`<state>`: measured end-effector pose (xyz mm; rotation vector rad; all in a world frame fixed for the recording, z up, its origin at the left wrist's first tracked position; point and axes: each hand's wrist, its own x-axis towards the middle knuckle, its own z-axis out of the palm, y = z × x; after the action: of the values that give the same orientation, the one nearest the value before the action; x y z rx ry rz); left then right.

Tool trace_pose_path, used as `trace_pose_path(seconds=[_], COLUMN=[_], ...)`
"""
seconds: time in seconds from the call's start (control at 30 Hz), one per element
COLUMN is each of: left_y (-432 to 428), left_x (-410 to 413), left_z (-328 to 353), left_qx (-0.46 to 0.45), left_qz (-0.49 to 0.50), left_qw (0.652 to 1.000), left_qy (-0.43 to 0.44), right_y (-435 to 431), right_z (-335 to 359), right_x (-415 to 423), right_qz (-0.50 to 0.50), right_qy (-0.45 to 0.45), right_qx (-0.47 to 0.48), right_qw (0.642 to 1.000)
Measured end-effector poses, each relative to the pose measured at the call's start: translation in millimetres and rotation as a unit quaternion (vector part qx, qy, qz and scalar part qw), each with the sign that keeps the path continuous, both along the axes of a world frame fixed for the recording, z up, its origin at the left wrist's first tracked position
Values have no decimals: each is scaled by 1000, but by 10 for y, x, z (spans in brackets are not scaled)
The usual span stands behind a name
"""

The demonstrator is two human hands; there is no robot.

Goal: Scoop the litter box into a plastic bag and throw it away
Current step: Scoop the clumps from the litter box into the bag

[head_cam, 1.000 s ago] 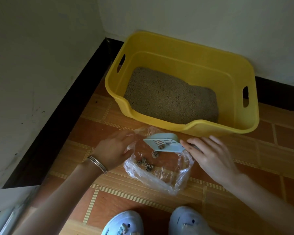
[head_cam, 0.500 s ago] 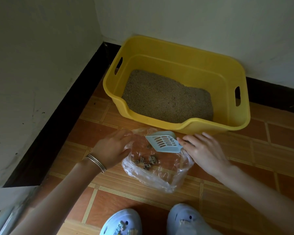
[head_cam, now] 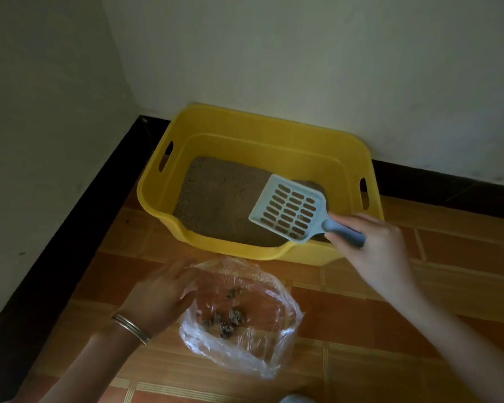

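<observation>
Two thin silver metal bangles are worn side by side at the wrist of the left hand. The right hand and both forearms are left bare, with no sleeves seen. A pale blue shoe toe is glimpsed at the bottom edge.

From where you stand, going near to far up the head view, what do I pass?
Plastic bag holding dark clumps → yellow litter box's near rim → grey litter → box's far rim → black baseboard → white wall.
</observation>
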<state>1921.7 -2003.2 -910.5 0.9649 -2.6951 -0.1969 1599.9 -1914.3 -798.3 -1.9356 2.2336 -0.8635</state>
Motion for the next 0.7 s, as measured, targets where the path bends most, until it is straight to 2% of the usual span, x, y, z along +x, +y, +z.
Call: trace_pose_path(seconds=[0.2, 0.4, 0.53, 0.7], left_y=[-31, -58, -82, -63], left_x=[-13, -1, 23, -12], left_z=[-102, -146, -194, -183], left_qx=[39, 69, 81, 120], left_qz=[-1, 6, 15, 24], left_qw=[999, 998, 997, 992], left_qy=[-13, -10, -11, -9], right_y=[-405, -693, -766, -765], right_z=[-143, -398, -490, -464], right_x=[-303, -414, -420, -426], right_qz=[-86, -83, -93, -91], right_qy=[-25, 40, 91, 99], right_qx=[175, 379, 436, 449], right_qw=[980, 921, 891, 883])
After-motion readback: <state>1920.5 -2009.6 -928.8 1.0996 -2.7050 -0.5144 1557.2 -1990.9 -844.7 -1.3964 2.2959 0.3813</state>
